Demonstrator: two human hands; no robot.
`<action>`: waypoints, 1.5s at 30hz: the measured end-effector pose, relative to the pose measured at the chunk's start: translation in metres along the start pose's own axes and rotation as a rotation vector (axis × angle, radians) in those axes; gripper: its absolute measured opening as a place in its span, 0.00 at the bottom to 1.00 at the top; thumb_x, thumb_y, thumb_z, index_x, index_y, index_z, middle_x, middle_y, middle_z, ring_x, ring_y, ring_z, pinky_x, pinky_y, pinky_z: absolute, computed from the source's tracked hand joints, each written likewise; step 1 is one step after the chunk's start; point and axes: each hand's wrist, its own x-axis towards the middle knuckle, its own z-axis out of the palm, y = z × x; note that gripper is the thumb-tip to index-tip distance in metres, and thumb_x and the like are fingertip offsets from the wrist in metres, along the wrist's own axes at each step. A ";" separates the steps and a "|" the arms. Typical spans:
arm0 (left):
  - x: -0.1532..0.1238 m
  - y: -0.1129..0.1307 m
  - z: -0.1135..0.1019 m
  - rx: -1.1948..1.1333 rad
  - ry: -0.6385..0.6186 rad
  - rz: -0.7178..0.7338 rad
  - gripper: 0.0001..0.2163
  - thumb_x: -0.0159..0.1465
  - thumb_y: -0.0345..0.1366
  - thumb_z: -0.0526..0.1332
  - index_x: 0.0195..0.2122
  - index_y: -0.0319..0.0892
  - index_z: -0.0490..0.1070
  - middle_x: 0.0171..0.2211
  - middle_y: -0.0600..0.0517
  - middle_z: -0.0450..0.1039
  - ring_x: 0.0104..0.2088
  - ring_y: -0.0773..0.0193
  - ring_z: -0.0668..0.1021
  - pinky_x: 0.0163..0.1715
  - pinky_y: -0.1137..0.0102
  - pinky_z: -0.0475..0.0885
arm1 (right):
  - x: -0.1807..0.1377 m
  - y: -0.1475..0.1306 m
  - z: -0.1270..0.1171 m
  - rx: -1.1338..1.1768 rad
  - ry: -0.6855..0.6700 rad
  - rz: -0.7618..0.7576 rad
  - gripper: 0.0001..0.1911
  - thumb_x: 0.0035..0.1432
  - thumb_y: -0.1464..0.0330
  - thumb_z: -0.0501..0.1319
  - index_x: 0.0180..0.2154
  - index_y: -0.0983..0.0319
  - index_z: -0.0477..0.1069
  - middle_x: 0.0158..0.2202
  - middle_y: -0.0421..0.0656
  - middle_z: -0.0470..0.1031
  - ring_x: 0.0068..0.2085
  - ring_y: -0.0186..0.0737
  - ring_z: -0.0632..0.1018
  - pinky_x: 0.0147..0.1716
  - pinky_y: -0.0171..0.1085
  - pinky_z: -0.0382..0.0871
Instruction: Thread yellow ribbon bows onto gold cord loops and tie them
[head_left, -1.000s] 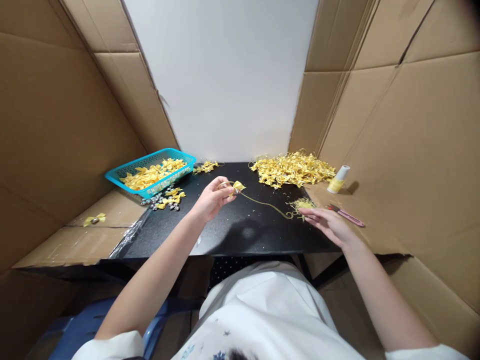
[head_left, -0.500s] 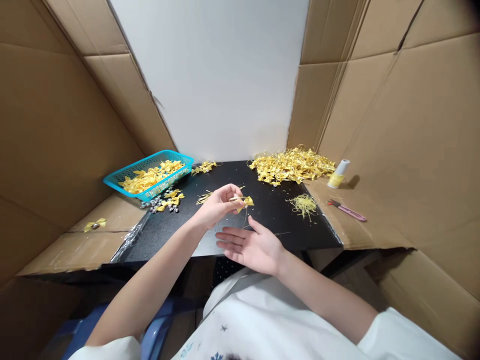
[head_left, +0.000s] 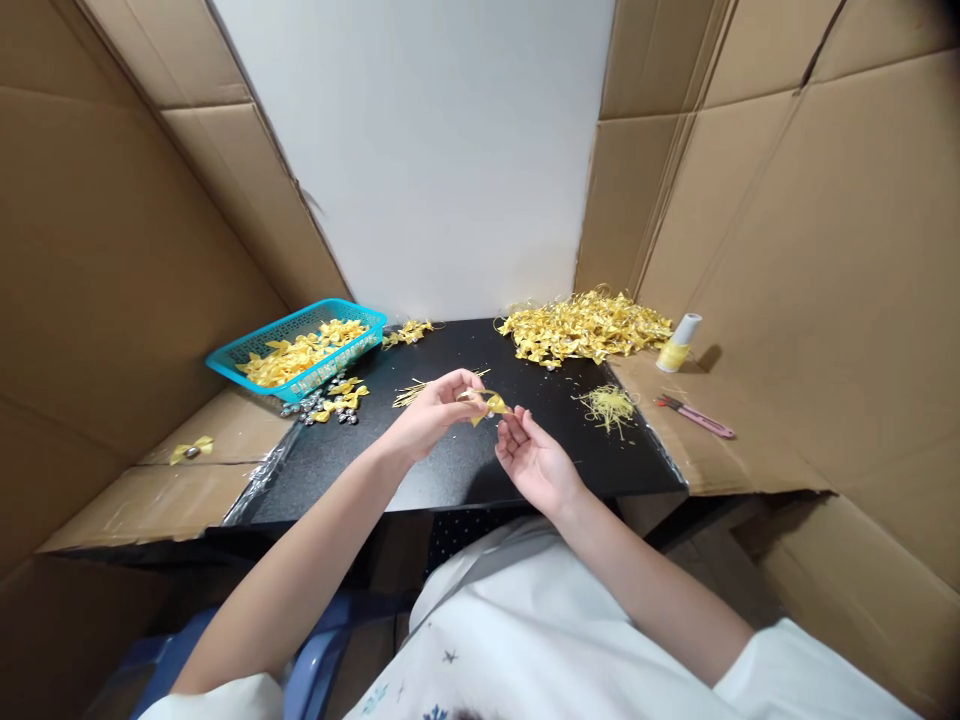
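Observation:
My left hand (head_left: pixel 435 412) pinches a small yellow ribbon bow (head_left: pixel 491 404) above the middle of the black table (head_left: pixel 450 470). My right hand (head_left: pixel 534 460) is raised palm up just right of the bow, its fingertips touching the bow from below, fingers loosely curled. A short bundle of thin gold strands (head_left: pixel 411 394) lies on the table behind my left hand. A small heap of gold thread clippings (head_left: pixel 609 406) sits to the right.
A teal basket (head_left: pixel 247 352) with yellow bows stands at the back left, with bows and silver beads (head_left: pixel 328 400) before it. A big pile of yellow bows (head_left: pixel 589 330) lies back right. A white spool (head_left: pixel 679 343), pink snips (head_left: pixel 697 417) and a stray bow (head_left: pixel 189 449) rest on cardboard.
My right hand left the thread clippings at the right, swept to the middle and rose to the bow. My left hand drew the bow nearer; the long trailing thread is gone from it.

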 end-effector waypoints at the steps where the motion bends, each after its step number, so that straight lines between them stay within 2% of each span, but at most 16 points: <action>1: 0.000 -0.001 0.000 -0.016 -0.008 -0.003 0.12 0.48 0.32 0.70 0.30 0.41 0.68 0.25 0.56 0.69 0.26 0.71 0.70 0.26 0.75 0.63 | -0.002 0.000 0.001 0.002 0.011 -0.002 0.07 0.62 0.69 0.61 0.31 0.58 0.75 0.31 0.36 0.80 0.32 0.30 0.79 0.32 0.30 0.71; 4: 0.000 -0.003 0.002 -0.062 -0.023 -0.021 0.13 0.47 0.33 0.70 0.30 0.41 0.68 0.25 0.57 0.69 0.26 0.71 0.70 0.26 0.75 0.61 | -0.005 0.003 0.002 -0.018 0.042 0.009 0.06 0.59 0.72 0.63 0.28 0.60 0.74 0.28 0.37 0.80 0.29 0.30 0.78 0.29 0.30 0.72; 7: -0.001 -0.004 0.002 -0.085 -0.050 -0.030 0.13 0.48 0.33 0.71 0.31 0.41 0.67 0.25 0.57 0.70 0.26 0.71 0.70 0.27 0.76 0.61 | -0.006 0.006 0.001 -0.082 0.016 0.009 0.04 0.53 0.72 0.68 0.27 0.62 0.75 0.26 0.38 0.79 0.27 0.30 0.77 0.28 0.30 0.72; 13: -0.003 -0.007 0.001 -0.081 -0.107 0.008 0.14 0.51 0.34 0.71 0.34 0.41 0.67 0.26 0.58 0.68 0.27 0.73 0.70 0.28 0.77 0.61 | -0.010 0.008 -0.006 -0.220 -0.063 -0.098 0.18 0.33 0.63 0.78 0.25 0.63 0.75 0.25 0.38 0.77 0.24 0.27 0.73 0.29 0.29 0.72; 20: -0.003 -0.018 0.001 -0.144 -0.231 0.095 0.12 0.54 0.32 0.70 0.34 0.40 0.67 0.27 0.57 0.68 0.27 0.72 0.71 0.28 0.77 0.66 | -0.013 0.004 -0.013 -0.669 -0.131 -0.353 0.19 0.42 0.53 0.72 0.25 0.62 0.76 0.26 0.41 0.77 0.27 0.30 0.72 0.31 0.33 0.70; 26: -0.003 -0.032 0.005 -0.182 -0.386 0.144 0.11 0.58 0.33 0.67 0.35 0.42 0.63 0.31 0.54 0.71 0.25 0.68 0.75 0.26 0.72 0.71 | -0.007 -0.002 -0.014 -0.944 -0.215 -0.344 0.22 0.44 0.50 0.69 0.25 0.63 0.74 0.25 0.42 0.76 0.25 0.32 0.70 0.30 0.36 0.68; 31: -0.007 -0.034 0.008 -0.157 -0.406 0.165 0.10 0.59 0.32 0.66 0.34 0.41 0.64 0.29 0.54 0.70 0.26 0.68 0.75 0.27 0.73 0.71 | 0.005 -0.008 -0.017 -0.978 -0.281 -0.243 0.21 0.41 0.52 0.70 0.25 0.64 0.74 0.24 0.41 0.74 0.27 0.34 0.72 0.30 0.36 0.66; 34: -0.010 -0.036 0.009 -0.152 -0.384 0.154 0.09 0.58 0.31 0.67 0.33 0.39 0.66 0.28 0.54 0.69 0.29 0.70 0.74 0.31 0.75 0.69 | 0.014 -0.012 -0.017 -0.944 -0.203 -0.248 0.20 0.37 0.55 0.73 0.22 0.64 0.73 0.22 0.39 0.72 0.26 0.33 0.71 0.29 0.34 0.65; 36: -0.012 -0.040 0.008 -0.151 -0.354 0.141 0.09 0.58 0.31 0.68 0.33 0.39 0.66 0.28 0.55 0.69 0.29 0.72 0.72 0.32 0.76 0.67 | 0.020 -0.015 -0.015 -0.918 -0.157 -0.271 0.19 0.38 0.56 0.72 0.23 0.64 0.74 0.22 0.39 0.73 0.26 0.32 0.71 0.30 0.34 0.65; 38: -0.012 -0.046 0.006 -0.142 -0.324 0.124 0.09 0.58 0.31 0.68 0.32 0.39 0.66 0.29 0.55 0.68 0.29 0.72 0.70 0.31 0.77 0.65 | 0.025 -0.020 -0.011 -0.904 -0.145 -0.284 0.18 0.40 0.55 0.71 0.24 0.64 0.76 0.24 0.40 0.75 0.27 0.32 0.72 0.31 0.34 0.67; 45: -0.013 -0.065 0.004 -0.113 -0.248 0.086 0.11 0.57 0.34 0.69 0.35 0.40 0.66 0.29 0.55 0.67 0.28 0.72 0.68 0.30 0.76 0.63 | 0.043 -0.040 0.010 -0.860 -0.121 -0.323 0.19 0.36 0.55 0.73 0.26 0.63 0.77 0.27 0.42 0.78 0.29 0.32 0.75 0.35 0.35 0.70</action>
